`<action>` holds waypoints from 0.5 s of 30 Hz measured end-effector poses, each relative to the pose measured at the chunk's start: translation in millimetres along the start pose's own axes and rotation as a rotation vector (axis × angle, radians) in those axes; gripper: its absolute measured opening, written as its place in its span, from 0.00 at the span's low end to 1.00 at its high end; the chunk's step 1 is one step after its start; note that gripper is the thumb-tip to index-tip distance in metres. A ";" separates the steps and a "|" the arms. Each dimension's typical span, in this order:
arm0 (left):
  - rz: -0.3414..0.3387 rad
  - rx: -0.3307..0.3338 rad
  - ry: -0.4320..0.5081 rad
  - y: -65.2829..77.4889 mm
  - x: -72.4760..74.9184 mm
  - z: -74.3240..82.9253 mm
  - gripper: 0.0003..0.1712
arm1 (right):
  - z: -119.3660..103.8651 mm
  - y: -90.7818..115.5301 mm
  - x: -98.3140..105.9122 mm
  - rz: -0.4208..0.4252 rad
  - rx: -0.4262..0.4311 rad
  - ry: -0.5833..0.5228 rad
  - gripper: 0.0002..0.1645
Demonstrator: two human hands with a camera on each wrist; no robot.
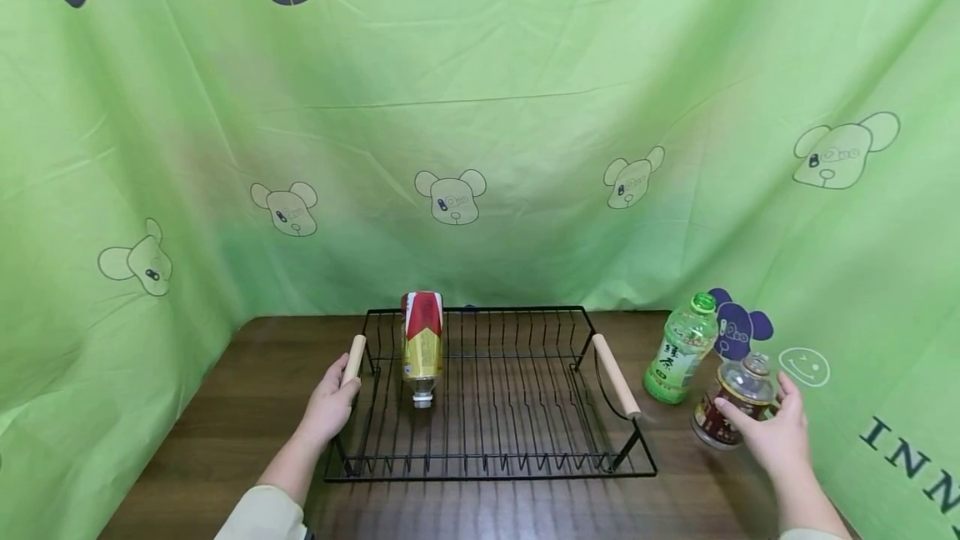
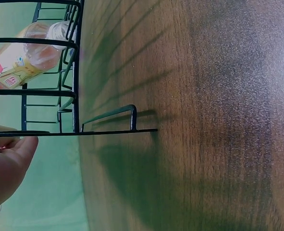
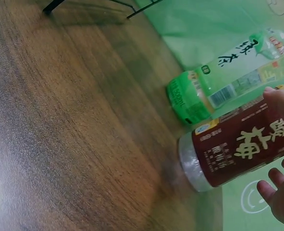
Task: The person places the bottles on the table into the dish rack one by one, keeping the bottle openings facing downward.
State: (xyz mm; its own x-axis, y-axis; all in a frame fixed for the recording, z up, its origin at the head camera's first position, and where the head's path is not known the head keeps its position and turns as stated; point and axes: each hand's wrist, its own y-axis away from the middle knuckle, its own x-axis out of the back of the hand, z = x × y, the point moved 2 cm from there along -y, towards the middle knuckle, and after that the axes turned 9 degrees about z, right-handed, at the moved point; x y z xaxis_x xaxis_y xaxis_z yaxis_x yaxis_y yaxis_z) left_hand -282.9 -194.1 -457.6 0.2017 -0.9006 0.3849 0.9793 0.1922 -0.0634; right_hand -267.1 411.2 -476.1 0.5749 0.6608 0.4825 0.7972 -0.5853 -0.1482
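Note:
My left hand [image 1: 331, 403] grips the left wooden handle [image 1: 355, 359] of a black wire dish rack [image 1: 491, 477]. In the rack, toward its left side, a plastic bottle with a red and yellow label [image 1: 422, 336] stands neck down, tilted. My right hand [image 1: 780, 436] is around a clear bottle with a dark red label [image 1: 723, 417] on the table. Its thumb overlaps the label, while the other fingers are spread on the far side with a gap to the bottle in the right wrist view. A green tea bottle [image 1: 678, 352] stands uncapped just behind.
The brown wooden table [image 1: 247, 407] carries the rack and both standing bottles. Green printed cloth [image 1: 517, 148] hangs behind and along both sides, close to the bottles on the right. The rack's right wooden handle [image 1: 617, 377] rises between the rack's wires and the green bottle.

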 end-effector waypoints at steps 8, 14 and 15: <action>0.011 0.003 -0.007 -1.0 0.4 0.3 0.35 | 2.9 -3.8 -8.9 0.015 -0.057 -0.052 0.67; 0.007 0.003 -0.011 0.1 -0.3 0.7 0.35 | 5.6 -1.2 -12.2 0.015 -0.083 -0.084 0.66; 0.007 0.003 -0.011 0.4 -0.2 0.3 0.35 | 6.6 -0.8 -12.9 0.013 -0.088 -0.084 0.66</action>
State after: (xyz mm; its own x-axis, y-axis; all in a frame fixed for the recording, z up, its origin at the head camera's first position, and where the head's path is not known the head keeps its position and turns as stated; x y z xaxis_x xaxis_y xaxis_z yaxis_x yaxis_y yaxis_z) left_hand -282.6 -193.8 -457.4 0.2085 -0.8947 0.3949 0.9778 0.1999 -0.0632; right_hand -274.0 406.3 -487.9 0.6016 0.6879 0.4060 0.7722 -0.6308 -0.0755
